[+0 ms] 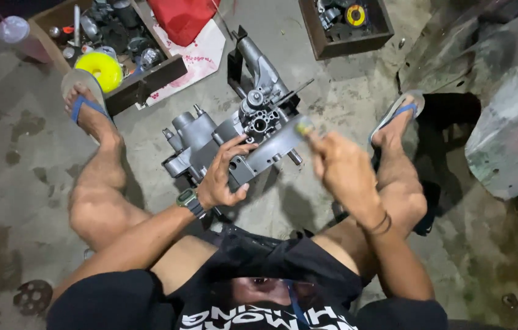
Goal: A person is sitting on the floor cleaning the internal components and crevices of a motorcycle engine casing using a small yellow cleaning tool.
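Both hands busy: left hand [222, 180] fingers clamped on grey engine casing [234, 137] mid-frame, right hand [341, 165] pinching a small blurred tool [303, 127]; looks mid-job.

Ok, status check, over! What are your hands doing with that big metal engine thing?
Left hand gripping the grey engine casing on the floor. Right hand raised beside it, blurred, pinching a small tool. Nothing between hands and casing.

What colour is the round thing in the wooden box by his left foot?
Bright yellow. The round thing shows best in the head view, in the wooden box.
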